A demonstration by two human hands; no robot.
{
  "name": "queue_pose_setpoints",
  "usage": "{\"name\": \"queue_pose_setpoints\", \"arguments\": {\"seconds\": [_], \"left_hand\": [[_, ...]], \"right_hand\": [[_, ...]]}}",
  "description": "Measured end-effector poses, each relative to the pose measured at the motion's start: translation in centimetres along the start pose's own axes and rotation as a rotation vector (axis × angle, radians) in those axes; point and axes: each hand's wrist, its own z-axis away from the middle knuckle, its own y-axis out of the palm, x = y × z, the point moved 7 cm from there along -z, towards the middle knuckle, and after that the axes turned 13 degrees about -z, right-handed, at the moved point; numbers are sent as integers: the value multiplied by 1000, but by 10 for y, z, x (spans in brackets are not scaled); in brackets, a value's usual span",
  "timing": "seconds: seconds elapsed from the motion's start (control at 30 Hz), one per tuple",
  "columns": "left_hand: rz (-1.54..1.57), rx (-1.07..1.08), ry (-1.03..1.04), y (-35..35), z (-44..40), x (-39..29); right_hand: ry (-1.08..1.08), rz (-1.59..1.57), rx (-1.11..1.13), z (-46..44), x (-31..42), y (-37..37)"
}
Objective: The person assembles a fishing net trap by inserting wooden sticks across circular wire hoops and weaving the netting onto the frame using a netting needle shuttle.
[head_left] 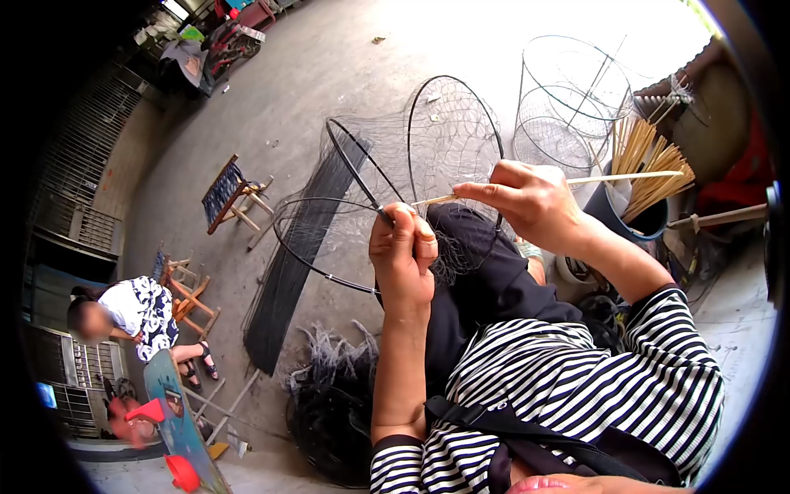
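Observation:
My left hand [403, 249] is closed, thumb against fingers, pinching a black hoop [350, 160] of a mesh net cage. In my right hand [535, 206] is a thin pale bamboo stick [621, 177]; its narrow end reaches the fingertips of my left hand. Fine netting [457, 156] hangs between the black hoops, over and beyond my dark-trousered legs. Another hoop [325, 276] of the cage runs below and to the left of my left hand. The exact contact between stick and hoop is hidden by my fingers.
A bucket [605, 218] of bamboo sticks [646, 169] stands at right, near a finished-looking net cage [568, 99]. A long black bundle [309, 255] lies on the floor. Left are a stool [234, 198], a seated person [136, 317] and a blue-green board [177, 420].

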Motion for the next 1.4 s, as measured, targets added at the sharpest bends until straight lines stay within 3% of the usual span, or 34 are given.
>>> {"name": "queue_pose_setpoints", "arguments": {"seconds": [0.07,0.1,0.17,0.2,0.3,0.43,0.67,0.8,1.0,1.2,1.4], "left_hand": [[-93,-44,-33,0,4,4],[-227,2,-42,8,7,8],[-193,34,-61,9,8,12],[-130,49,-55,7,7,10],[96,102,-51,-6,3,-1],[269,135,-79,-17,0,0],[215,68,-130,-13,-4,7],[278,118,-92,-10,-4,11],[283,109,-74,-7,-4,9],[207,105,-51,-2,-3,8],[234,93,-35,-4,-4,11]], "right_hand": [[30,85,-25,-2,5,4],[102,-185,-31,-3,6,6],[231,-734,-34,-11,8,16],[191,-837,-69,-13,11,17],[-58,-789,-62,-14,8,15],[-289,-261,-58,3,12,14],[-222,-220,-41,9,13,9],[-15,-444,-125,12,0,12],[-5,-53,-29,18,4,8],[30,28,1,19,10,0],[55,-293,-50,20,-2,3]]}}
